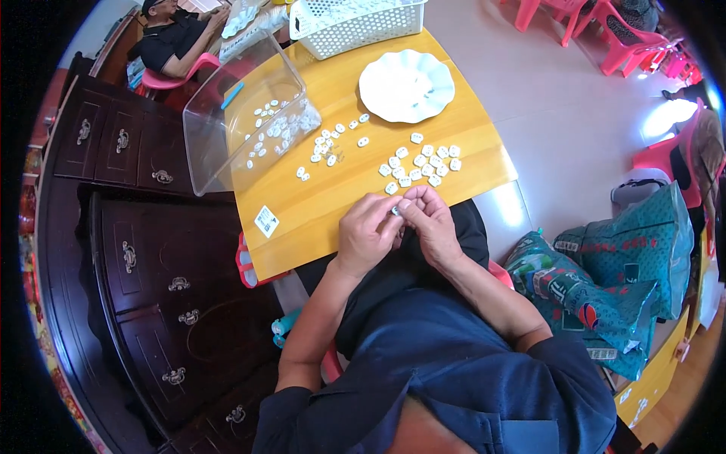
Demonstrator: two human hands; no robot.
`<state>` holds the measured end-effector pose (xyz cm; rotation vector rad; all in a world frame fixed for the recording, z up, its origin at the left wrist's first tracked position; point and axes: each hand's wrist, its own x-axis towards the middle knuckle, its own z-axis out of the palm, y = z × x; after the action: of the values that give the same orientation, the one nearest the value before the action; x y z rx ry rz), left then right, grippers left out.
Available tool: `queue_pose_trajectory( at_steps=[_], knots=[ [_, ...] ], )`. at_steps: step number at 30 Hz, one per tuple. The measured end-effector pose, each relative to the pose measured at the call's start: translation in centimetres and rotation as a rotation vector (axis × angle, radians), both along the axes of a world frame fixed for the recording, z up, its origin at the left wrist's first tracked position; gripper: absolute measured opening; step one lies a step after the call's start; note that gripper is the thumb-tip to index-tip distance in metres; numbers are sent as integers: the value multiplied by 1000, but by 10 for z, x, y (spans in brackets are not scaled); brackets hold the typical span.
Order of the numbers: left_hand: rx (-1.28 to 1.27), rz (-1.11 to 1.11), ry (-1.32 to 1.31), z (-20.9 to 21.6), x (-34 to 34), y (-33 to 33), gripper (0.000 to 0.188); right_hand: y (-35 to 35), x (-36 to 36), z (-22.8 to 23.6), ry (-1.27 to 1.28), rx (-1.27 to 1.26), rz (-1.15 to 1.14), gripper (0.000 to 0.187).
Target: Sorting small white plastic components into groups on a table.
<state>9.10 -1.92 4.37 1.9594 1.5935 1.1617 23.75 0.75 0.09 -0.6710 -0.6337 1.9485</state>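
Fingers (414, 214) pinching white piece (395, 211), perhaps plastic, scalloped plate (384, 97)

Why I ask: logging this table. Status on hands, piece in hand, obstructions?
Left hand pinching small white piece; right hand close, thumb at the piece. Loose white pieces on table just beyond. Nothing visibly in the way.

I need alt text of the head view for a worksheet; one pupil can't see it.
A person's left hand and right hand hold a small white piece at the near edge of a wooden table. Loose white pieces lie beyond, near a clear bin and a wavy white plate.
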Motion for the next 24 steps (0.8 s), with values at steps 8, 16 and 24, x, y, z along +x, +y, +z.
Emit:
queue_pose_trajectory(
  at_steps=[8,16,24],
  knots=[
    [-115,7,27,-11,-20,15,35,13,15,0,-205,13,-97,18],
    [-89,111,254,-18,-17,39,39,-17,60,-10,-15,-348,21,18],
    [-139,49,315,-26,-14,46,32,-20,60,-43,197,-629,166,47]
  ],
)
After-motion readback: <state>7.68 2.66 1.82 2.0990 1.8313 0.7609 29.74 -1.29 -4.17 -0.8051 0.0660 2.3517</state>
